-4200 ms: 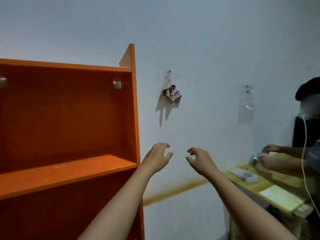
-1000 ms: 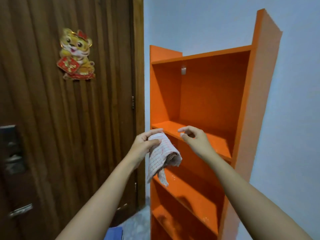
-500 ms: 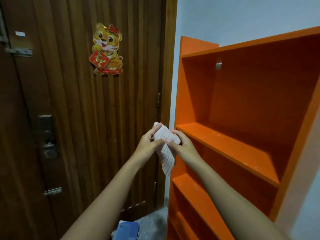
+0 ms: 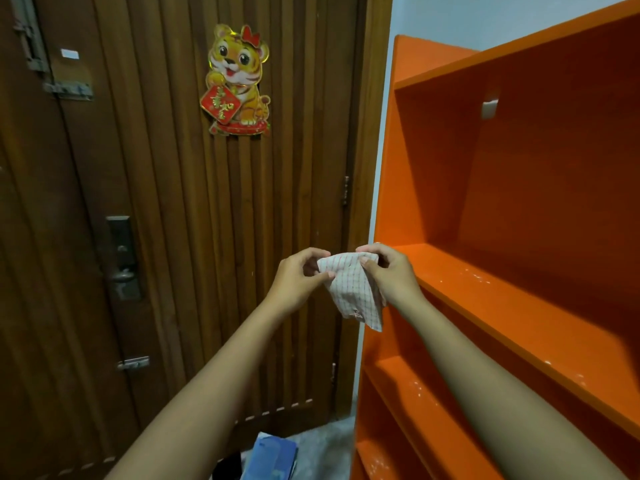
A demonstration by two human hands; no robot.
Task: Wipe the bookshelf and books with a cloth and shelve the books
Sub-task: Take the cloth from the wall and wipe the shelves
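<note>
A small white cloth [image 4: 353,289] with a red check pattern hangs in front of me, pinched at its top edge by both hands. My left hand [image 4: 298,277] grips its left corner and my right hand [image 4: 391,275] grips its right corner. The orange bookshelf [image 4: 519,306] stands to the right, its shelves bare with pale specks of dust on them. The cloth hangs just left of the shelf's left side panel, level with the upper shelf board. A blue book [image 4: 273,457] lies on the floor below my arms.
A dark brown wooden door [image 4: 156,237] fills the left, with a tiger sticker [image 4: 239,81], a metal lock and handle [image 4: 123,258] and a bolt. A dark object [image 4: 227,465] lies beside the blue book on the pale floor.
One second ago only my left hand held the bunched cloth. My right hand has come over and taken the other corner, and the cloth now hangs spread between both hands.
</note>
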